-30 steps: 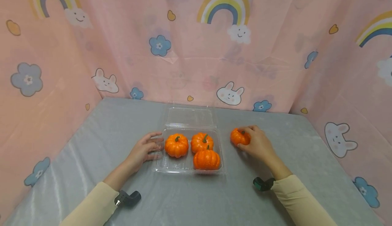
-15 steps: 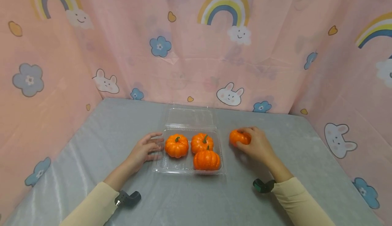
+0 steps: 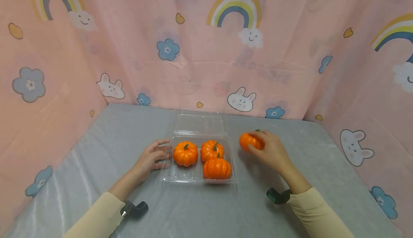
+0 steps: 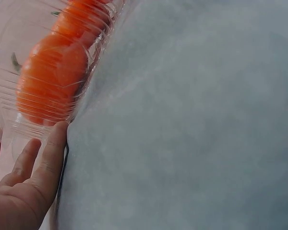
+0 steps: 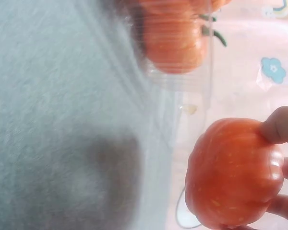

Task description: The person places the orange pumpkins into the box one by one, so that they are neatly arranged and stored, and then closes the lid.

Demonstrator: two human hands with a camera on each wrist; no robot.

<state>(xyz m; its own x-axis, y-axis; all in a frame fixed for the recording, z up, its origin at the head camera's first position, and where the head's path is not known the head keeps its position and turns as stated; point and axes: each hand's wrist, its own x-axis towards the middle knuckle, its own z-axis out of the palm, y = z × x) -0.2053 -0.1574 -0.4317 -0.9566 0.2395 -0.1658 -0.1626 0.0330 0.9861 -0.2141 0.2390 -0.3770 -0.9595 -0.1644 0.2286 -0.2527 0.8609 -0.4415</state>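
At the far left of the head view, the pink curtain (image 3: 193, 73) with printed rainbows, flowers and rabbits begins, running behind the grey cloth (image 3: 200, 216) to the right edge. From the lower left comes a cream left sleeve (image 3: 96, 216) with a dark wrist device (image 3: 137, 210) beside it. Left of centre, the left hand (image 3: 149, 160) is relaxed, grasping nothing, its extended fingers touching the left wall of the clear plastic container (image 3: 190, 176). The container lies just below the centre of the frame, its lid (image 3: 200, 124) folded back towards the curtain. Inside, the left pumpkin (image 3: 185, 153) sits upright; beside it are the back pumpkin (image 3: 212, 150) and, partly in front of that, the front pumpkin (image 3: 217, 169), near the right wall. Right of the container and apart from it, the held pumpkin (image 3: 249, 142) is pinched between the thumb and fingers of the right hand (image 3: 271, 151); the right wrist view shows it raised off the cloth. The right sleeve (image 3: 317, 209) fills the lower right.
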